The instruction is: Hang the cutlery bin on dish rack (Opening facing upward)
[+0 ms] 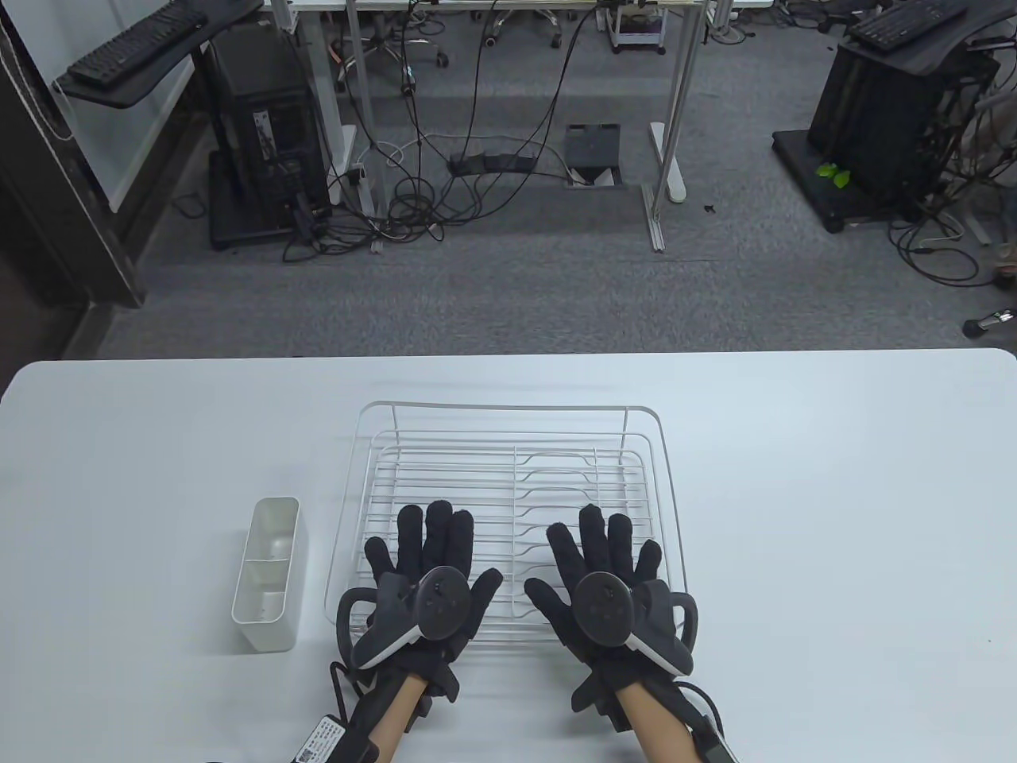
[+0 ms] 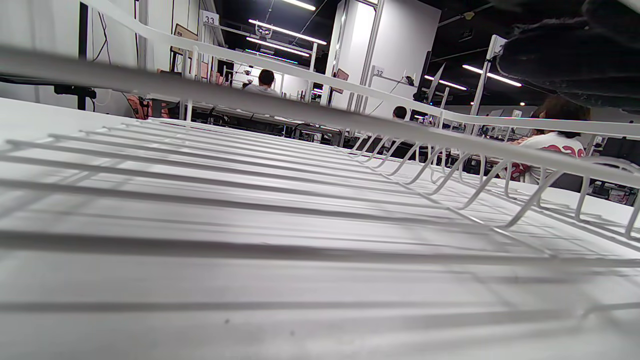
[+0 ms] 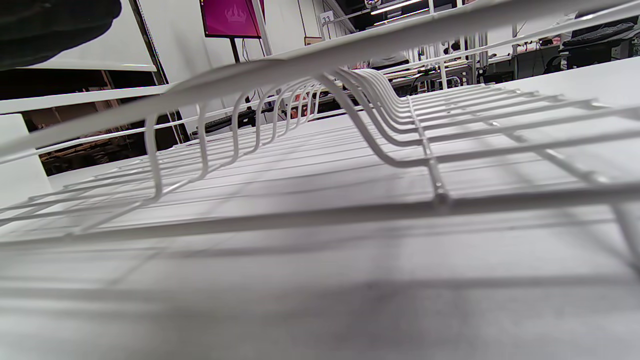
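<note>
A white wire dish rack [image 1: 508, 421] stands on the white table [image 1: 834, 517], in the middle. A white plastic cutlery bin [image 1: 268, 574] with two compartments stands upright to the left of the rack, opening up, apart from it. My left hand [image 1: 433, 556] lies flat and open over the rack's near left part. My right hand [image 1: 604, 556] lies flat and open over the rack's near right part. Both hold nothing. The left wrist view looks along the rack wires [image 2: 300, 115], with a gloved finger [image 2: 565, 60] at the top right. The right wrist view shows the rack wires [image 3: 380, 125] close up.
The table's far edge [image 1: 508, 355] drops to a grey carpeted floor with desks and cables. The bin stands about a hand's width left of my left hand.
</note>
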The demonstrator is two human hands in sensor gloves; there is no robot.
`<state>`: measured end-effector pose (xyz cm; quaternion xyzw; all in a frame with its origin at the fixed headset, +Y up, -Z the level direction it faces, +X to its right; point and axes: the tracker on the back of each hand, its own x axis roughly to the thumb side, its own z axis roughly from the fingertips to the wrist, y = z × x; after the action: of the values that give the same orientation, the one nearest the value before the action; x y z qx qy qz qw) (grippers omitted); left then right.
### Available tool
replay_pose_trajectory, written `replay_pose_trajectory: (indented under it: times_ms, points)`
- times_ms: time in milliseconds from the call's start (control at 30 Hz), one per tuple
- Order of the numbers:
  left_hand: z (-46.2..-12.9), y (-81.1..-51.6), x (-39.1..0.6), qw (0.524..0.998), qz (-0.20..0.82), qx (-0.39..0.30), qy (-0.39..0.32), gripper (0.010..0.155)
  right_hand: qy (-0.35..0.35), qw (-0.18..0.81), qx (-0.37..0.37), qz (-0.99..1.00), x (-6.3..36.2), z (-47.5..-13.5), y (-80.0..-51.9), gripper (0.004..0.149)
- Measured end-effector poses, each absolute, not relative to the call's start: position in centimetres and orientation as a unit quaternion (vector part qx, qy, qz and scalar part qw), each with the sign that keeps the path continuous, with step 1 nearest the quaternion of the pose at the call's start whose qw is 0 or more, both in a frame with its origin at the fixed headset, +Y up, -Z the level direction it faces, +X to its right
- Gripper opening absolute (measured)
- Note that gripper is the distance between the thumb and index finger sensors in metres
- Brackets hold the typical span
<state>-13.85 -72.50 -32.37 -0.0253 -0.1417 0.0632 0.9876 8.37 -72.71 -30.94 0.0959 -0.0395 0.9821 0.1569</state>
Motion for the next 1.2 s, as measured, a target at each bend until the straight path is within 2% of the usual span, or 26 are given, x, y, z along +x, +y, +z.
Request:
replay_pose_trajectory:
  times_ms: [667,933,1200]
  points:
    - [-32.3,-72.0,-14.0,0.986,0.082,-0.004,-0.145,0.076,-0.041,0.156,0.096,0.982,8.4,-30.9,-72.7,0.072]
    - [-31.8,-69.5,-14.7,0.981,0.12,0.052,-0.146,0.075,-0.04,0.158,0.096,0.982,8.4,-30.9,-72.8,0.072]
    - [-31.8,-66.9,-18.3,0.971,0.184,0.1,-0.114,0.075,-0.039,0.159,0.096,0.982,8.4,-31.0,-72.8,0.072]
